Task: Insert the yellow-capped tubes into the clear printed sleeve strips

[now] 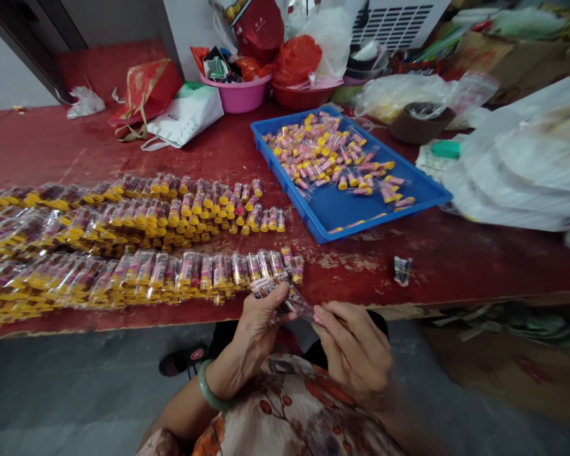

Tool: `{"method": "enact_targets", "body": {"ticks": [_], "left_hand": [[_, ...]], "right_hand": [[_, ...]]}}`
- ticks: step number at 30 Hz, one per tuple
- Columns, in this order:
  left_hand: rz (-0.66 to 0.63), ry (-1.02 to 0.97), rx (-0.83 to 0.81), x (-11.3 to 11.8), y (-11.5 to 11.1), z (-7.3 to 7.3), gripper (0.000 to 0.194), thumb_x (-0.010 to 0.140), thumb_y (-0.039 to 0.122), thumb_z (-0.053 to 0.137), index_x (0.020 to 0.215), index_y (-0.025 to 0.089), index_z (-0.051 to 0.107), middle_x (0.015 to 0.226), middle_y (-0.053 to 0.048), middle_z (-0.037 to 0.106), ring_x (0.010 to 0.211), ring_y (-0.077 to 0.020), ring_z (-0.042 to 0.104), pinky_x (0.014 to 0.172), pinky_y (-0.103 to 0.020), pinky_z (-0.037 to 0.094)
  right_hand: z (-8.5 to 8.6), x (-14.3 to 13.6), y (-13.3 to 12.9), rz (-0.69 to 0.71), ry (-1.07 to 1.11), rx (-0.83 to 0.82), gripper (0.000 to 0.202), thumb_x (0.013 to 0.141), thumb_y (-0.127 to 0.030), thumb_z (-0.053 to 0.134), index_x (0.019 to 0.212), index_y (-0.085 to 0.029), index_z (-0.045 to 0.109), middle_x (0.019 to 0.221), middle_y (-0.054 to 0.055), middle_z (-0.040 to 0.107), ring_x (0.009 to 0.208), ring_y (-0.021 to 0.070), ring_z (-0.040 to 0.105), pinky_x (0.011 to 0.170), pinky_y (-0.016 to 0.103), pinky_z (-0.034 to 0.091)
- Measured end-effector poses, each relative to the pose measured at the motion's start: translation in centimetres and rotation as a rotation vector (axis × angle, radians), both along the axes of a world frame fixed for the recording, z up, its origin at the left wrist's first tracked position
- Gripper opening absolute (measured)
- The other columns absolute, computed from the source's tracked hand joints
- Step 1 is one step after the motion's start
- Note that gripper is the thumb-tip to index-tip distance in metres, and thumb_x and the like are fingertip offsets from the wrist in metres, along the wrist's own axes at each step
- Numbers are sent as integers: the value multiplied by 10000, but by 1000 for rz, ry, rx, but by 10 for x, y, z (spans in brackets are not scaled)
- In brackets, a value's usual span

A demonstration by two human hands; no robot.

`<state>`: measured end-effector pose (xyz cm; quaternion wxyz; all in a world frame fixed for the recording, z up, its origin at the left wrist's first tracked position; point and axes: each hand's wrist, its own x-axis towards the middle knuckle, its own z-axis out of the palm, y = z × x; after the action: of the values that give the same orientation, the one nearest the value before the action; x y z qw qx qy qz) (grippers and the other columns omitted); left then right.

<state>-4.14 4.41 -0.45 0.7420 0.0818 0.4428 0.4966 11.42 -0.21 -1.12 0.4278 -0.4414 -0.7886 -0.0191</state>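
Note:
My left hand (pixel 259 326), with a green bangle at its wrist, is closed on a clear plastic bag (pixel 278 294) that bears dark print and lies pinched under the thumb. The bag stretches right to the fingertips of my right hand (pixel 358 342). Those fingers are closed at the bag's end, where a small pink piece (pixel 318 313) shows; its kind is unclear. Just beyond my left hand is the front row of small packed tubes (pixel 187 269) with yellow caps and printed clear wrapping.
A blue tray (pixel 330 221) holds many loose pink tubes with yellow caps. More packed tubes (pixel 156 215) lie stacked at left. One small printed packet (pixel 401 270) lies on the red table (pixel 351 266) at right. Bags, basins and plastic sacks (pixel 527 171) stand behind and to the right.

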Motion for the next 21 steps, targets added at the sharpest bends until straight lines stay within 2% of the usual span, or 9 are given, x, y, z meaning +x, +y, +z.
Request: {"method": "enact_targets", "body": {"ticks": [5,11,16,21], "left_hand": [[-18,13,2,0,-2,1,336,579,300,855,788,117,667,670,-3,642,546,-103,592,495,-214,533],[5,48,38,1,-3,-3,365,551,301,867,794,115,668,681,2,635,577,-112,597,503,-238,557],[14,78,32,3,-3,-4,398,499,325,882,757,118,660,645,8,631,535,-116,583,479,-251,544],[-5,96,61,4,-4,-4,374,535,334,867,760,109,672,642,-6,648,519,-113,578,493,-242,525]], "right_hand": [[-5,-2,0,-29,-96,58,456,757,-3,620,1197,-120,594,1032,139,619,963,232,608,807,386,550],[4,-6,-1,-82,-209,113,308,759,-99,684,1060,-84,619,960,153,675,858,230,659,743,363,578],[6,-7,-2,-64,-216,99,213,807,-136,651,1019,-124,636,933,118,700,863,209,674,726,330,577],[3,-6,-3,-43,-343,188,147,788,-110,673,916,-183,669,940,66,713,937,219,672,760,326,568]]}}
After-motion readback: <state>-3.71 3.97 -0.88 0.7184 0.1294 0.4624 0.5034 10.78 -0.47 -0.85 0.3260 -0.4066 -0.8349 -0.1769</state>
